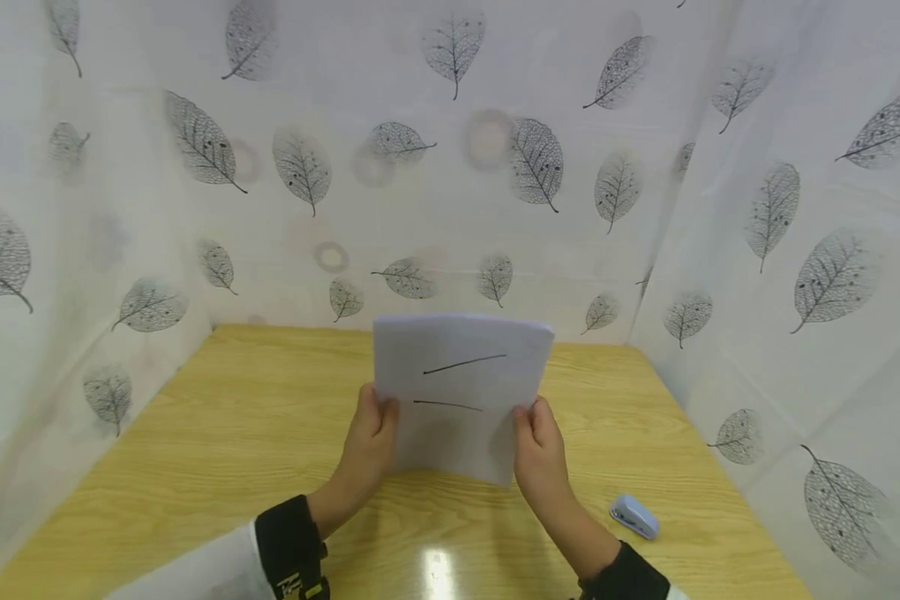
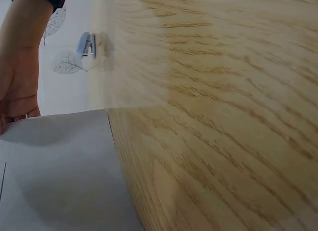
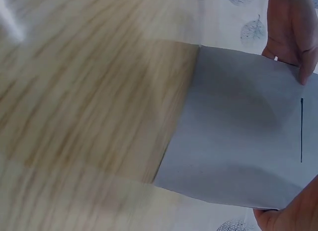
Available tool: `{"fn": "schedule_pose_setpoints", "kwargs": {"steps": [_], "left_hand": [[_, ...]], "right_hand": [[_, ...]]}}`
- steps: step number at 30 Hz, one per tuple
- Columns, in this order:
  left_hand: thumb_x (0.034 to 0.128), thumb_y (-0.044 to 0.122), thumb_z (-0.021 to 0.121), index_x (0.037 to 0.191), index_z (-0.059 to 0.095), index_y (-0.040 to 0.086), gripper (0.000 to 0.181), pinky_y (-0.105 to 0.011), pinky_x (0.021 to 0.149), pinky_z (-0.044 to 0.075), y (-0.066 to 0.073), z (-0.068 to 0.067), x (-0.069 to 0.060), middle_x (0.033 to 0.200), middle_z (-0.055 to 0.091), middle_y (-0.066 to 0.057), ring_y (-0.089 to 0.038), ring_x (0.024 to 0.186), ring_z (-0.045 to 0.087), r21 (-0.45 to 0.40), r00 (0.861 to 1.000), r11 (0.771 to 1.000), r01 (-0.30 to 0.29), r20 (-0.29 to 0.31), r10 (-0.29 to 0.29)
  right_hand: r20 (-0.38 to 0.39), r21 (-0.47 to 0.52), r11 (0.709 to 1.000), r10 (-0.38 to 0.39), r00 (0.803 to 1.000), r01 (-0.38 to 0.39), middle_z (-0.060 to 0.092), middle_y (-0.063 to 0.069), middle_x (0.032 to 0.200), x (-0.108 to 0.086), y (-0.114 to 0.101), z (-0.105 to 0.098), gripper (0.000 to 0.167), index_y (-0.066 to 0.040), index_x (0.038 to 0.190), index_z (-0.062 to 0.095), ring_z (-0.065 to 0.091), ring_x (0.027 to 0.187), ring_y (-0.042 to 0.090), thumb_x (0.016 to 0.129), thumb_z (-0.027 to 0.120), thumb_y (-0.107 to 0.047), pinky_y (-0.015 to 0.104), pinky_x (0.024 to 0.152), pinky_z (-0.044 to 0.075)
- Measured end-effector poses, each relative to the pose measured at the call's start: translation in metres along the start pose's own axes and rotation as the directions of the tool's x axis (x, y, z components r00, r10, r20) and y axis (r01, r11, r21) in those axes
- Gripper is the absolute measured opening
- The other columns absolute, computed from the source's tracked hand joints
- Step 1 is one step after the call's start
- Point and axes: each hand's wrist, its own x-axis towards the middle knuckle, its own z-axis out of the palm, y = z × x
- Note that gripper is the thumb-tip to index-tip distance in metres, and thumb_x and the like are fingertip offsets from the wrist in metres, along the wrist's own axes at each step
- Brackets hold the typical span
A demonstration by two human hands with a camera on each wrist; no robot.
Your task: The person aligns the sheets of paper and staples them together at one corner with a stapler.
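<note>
White curtain (image 1: 22, 367) printed with leaves hangs left of the wooden table (image 1: 255, 400) I am watching. Next comes the left hand (image 1: 366, 443), pinching the left edge of the paper stack (image 1: 457, 385), thumb on the near face with its two drawn lines. I see the stack raised over the middle of the table, probably held at both sides to keep it flat. The right hand (image 1: 543, 457) pinches its right edge. Farther right, a pale blue stapler (image 1: 634, 517) lies near, perhaps there for easy reach.
</note>
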Motion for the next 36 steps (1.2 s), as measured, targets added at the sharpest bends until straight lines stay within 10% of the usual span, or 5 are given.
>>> {"fn": "schedule_pose_setpoints", "kwargs": {"steps": [13, 22, 36], "left_hand": [[0.1121, 0.020, 0.037, 0.137, 0.038, 0.009, 0.027, -0.052, 0.093, 0.049, 0.019, 0.003, 0.016, 0.133, 0.050, -0.015, -0.034, 0.118, 0.059, 0.055, 0.986, 0.985, -0.166, 0.013, 0.165], [0.1112, 0.014, 0.039, 0.141, 0.038, 0.009, 0.030, -0.059, 0.115, 0.034, -0.007, 0.000, -0.001, 0.150, 0.043, -0.013, -0.031, 0.145, 0.039, 0.014, 0.998, 1.000, 0.024, 0.057, -0.025], [0.1116, 0.020, 0.039, 0.138, 0.040, 0.012, 0.027, -0.060, 0.098, 0.049, 0.008, -0.007, 0.005, 0.136, 0.052, -0.016, -0.037, 0.124, 0.059, 0.044, 0.997, 0.997, -0.066, 0.038, 0.064]], "right_hand": [[-0.057, -0.001, 0.991, -0.130, 0.990, 0.131, 0.065, 0.017, 0.130, 0.015, -0.017, -0.009, 0.030, -0.003, 0.135, 0.053, 0.066, 0.112, 0.036, 0.111, 0.041, -0.015, 0.058, 0.089, 0.054], [0.013, -0.024, 0.999, 0.023, 1.000, -0.022, 0.060, 0.018, 0.136, 0.001, 0.008, -0.006, 0.032, -0.003, 0.139, 0.050, 0.062, 0.120, 0.034, 0.110, 0.041, -0.015, 0.055, 0.095, 0.052], [-0.015, -0.012, 0.997, -0.076, 0.997, 0.076, 0.063, 0.018, 0.132, 0.005, -0.003, -0.006, 0.032, -0.002, 0.138, 0.052, 0.064, 0.116, 0.035, 0.110, 0.043, -0.015, 0.057, 0.093, 0.053]]}}
